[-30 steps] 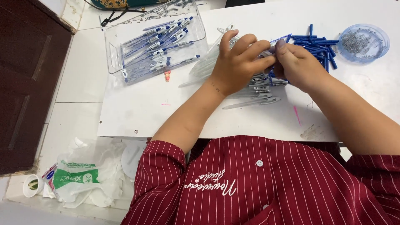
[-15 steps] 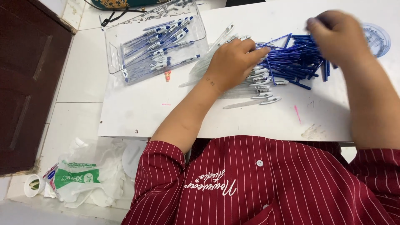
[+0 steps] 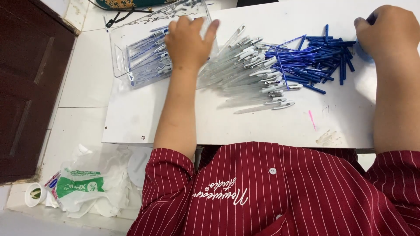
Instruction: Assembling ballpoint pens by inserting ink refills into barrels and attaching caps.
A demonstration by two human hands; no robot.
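My left hand (image 3: 188, 41) hovers over the right edge of a clear plastic tray (image 3: 119, 65), fingers spread, with nothing visible in it. The tray holds several finished pens (image 3: 146, 61) with blue parts. Just right of that hand lies a heap of clear pen barrels (image 3: 245, 72) with clips. Beside the heap is a pile of blue refills (image 3: 321, 57). My right hand (image 3: 387, 32) is at the far right, fingers curled down over a small blue dish (image 3: 361, 51) that it mostly hides. Whether it holds anything is hidden.
Everything lies on a white board (image 3: 245, 124) with a pink mark and a smudge near its front edge. On the tiled floor to the left are crumpled plastic bags (image 3: 87, 188) and a small cup (image 3: 34, 194). A dark wooden door (image 3: 22, 87) stands at the far left.
My hands were together over the barrel heap. My left hand has moved left to the tray, and my right hand has moved right to the blue dish.
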